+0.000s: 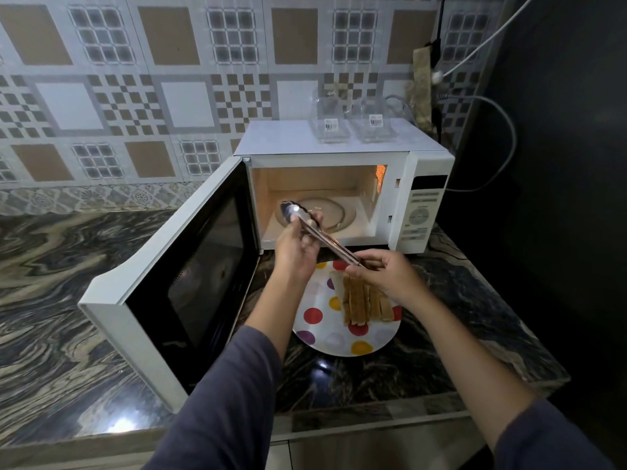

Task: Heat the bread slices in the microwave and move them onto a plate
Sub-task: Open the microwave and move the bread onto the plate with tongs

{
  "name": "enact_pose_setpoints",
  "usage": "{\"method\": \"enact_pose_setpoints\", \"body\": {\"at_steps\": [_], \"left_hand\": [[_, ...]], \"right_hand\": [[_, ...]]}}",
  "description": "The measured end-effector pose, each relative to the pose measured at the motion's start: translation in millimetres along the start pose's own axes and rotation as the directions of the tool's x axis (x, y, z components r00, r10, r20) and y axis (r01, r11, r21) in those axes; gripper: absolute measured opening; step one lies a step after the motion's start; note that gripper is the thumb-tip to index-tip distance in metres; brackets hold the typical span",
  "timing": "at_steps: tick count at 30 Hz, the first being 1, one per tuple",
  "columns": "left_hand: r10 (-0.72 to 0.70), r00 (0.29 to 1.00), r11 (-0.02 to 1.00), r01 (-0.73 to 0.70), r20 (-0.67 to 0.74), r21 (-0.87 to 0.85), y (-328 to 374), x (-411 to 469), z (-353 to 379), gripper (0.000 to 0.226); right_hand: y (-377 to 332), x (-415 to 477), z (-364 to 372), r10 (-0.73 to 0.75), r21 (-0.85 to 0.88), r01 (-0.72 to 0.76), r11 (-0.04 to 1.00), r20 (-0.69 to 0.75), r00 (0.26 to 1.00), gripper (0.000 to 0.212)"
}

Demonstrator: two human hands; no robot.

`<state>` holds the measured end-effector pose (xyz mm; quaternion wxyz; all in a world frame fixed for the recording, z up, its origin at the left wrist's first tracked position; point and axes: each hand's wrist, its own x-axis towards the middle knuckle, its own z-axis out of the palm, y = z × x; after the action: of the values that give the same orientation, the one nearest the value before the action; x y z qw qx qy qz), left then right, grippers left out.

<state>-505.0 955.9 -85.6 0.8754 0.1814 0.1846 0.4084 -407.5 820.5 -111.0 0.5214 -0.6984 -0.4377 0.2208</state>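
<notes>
Metal tongs (pixel 339 247) sit in both hands, left hand (pixel 295 249) gripping midway, right hand (pixel 386 276) pinching the end

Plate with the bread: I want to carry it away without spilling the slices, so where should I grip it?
Probably the bare near rim of the plate, coming from the front. The bread slices crowd its far right part, and the open microwave door stands close on its left, so the near edge looks freest.
</notes>
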Motion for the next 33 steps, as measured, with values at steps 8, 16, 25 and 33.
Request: {"method": "enact_pose_setpoints", "body": {"at_steps": [8, 16, 25, 33], "left_hand": [[-0.106, 0.980, 0.849, 0.002, 0.168, 0.529, -15, -5, -3, 0.026], [0.110, 0.992, 0.575, -0.112, 0.059, 0.810, 2, 4, -50, 0.028], [0.370, 0.928, 0.090, 0.018, -0.050, 0.996, -20, -24, -161, 0.027], [0.287, 0.939, -0.272, -0.111, 0.191, 0.956, -33, -34, -195, 0.042]], "right_hand": [[-9, 7, 16, 0.082, -0.155, -0.075, 0.985, 0.040, 0.996, 0.025], [-8, 4, 31, 0.183, -0.272, -0.154, 0.950, 0.084, 0.980, 0.028], [24, 16, 82, 0.374, -0.489, -0.269, 0.830, 0.129, 0.918, 0.037], [47, 23, 108, 0.429, -0.680, -0.219, 0.700, 0.156, 0.890, 0.045]]}}
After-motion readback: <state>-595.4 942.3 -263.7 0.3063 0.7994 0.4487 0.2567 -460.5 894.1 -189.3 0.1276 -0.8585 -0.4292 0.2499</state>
